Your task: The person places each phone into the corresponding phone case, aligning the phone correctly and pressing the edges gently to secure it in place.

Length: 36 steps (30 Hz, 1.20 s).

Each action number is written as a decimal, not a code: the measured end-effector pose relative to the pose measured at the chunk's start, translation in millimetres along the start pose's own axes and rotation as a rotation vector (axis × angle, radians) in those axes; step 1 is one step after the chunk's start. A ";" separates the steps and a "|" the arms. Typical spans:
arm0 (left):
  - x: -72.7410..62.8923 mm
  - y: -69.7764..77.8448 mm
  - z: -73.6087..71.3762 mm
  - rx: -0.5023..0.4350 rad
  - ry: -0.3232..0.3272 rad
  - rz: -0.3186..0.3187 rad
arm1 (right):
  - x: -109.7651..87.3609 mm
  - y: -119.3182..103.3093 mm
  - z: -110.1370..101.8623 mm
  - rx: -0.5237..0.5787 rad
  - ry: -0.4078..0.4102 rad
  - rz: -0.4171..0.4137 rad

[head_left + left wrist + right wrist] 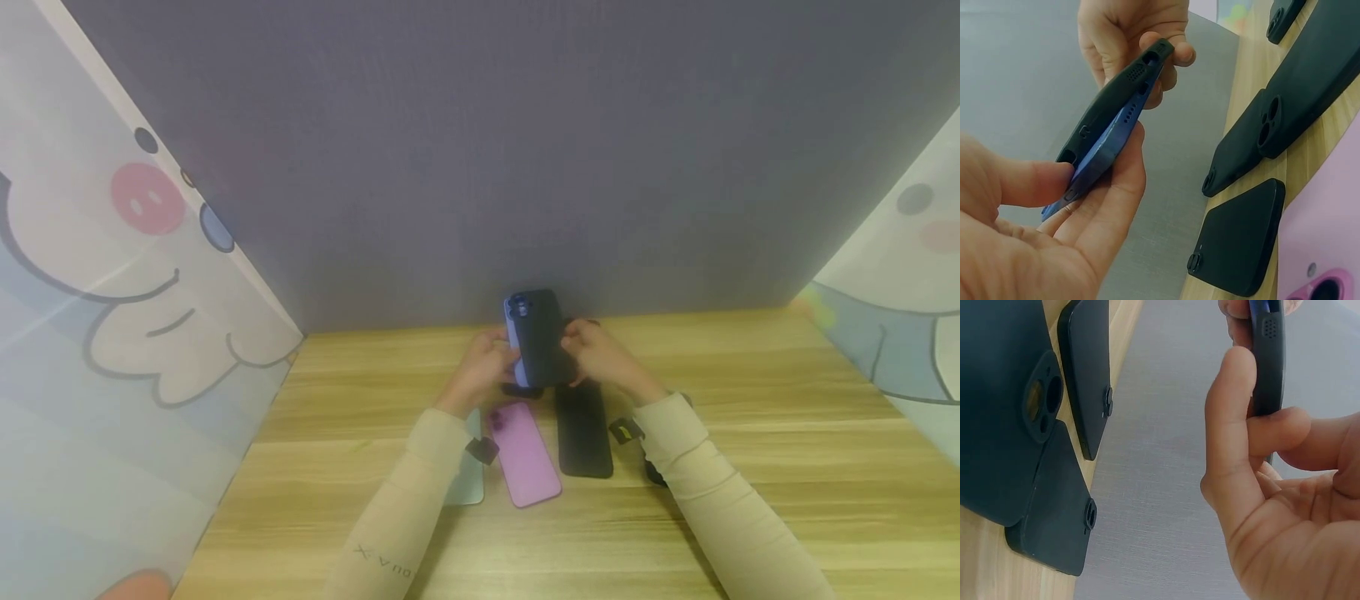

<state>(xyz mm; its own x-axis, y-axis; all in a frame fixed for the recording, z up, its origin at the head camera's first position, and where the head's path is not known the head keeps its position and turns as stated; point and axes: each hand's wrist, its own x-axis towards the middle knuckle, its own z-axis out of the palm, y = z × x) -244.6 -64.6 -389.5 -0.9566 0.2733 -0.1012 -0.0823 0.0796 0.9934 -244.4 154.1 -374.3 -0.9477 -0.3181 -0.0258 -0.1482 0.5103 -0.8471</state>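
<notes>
"Blue phone [513, 333], black case [545, 342]: where are they exactly?"

"Both are up in the hands, above the table [270, 517] and in front of the grey wall [480, 167]. The case lies over the phone's back, but not flush: blue shows down the left side, and the left wrist view has a gap between the two."

"How does each hand sit?"

"Neither is spread wide. The left hand [483, 367] pinches the left side, thumb at the case's edge, fingers under the phone. The right hand [600, 354] grips the opposite side, thumb and fingers closed on the case."

"Why one on each side?"

"For control, I'd judge. The left seems to bear the phone's weight while the right steadies the case, so pressure can be applied across both. Keeping fingers at the edges also leaves the camera corner in plain sight."

"And why lift it?"

"Probably so fingers can get underneath; flat on wood, they couldn't."

"What lies below?"

"A pink phone [525, 457], with a black cover [585, 437] just to its right and a pale phone [468, 483] partly hidden by the left sleeve [397, 508]. They lie within easy reach, perhaps for convenience."
</notes>
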 end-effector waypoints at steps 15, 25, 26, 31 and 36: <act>-2.6 2.7 1.1 -0.006 -0.018 0.020 | 4.2 8.4 -0.9 0.060 -0.016 -0.011; -1.6 1.8 1.8 -0.015 -0.024 0.024 | 3.2 7.3 -1.4 0.091 -0.039 -0.017; -1.8 1.8 1.9 -0.013 -0.022 0.027 | 3.3 7.6 -1.4 0.096 -0.042 -0.018; -2.7 2.0 3.3 -0.010 -0.029 0.050 | 4.2 9.0 -1.3 0.118 -0.061 -0.029; -3.3 2.1 4.6 -0.016 -0.027 0.063 | 5.3 8.6 -0.3 0.127 -0.074 -0.040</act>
<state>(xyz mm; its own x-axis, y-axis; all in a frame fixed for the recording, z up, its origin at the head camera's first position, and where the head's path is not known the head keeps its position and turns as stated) -240.4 -60.9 -387.4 -0.9522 0.3028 -0.0400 -0.0273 0.0459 0.9986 -250.8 157.0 -381.6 -0.9177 -0.3964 -0.0257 -0.1440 0.3922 -0.9085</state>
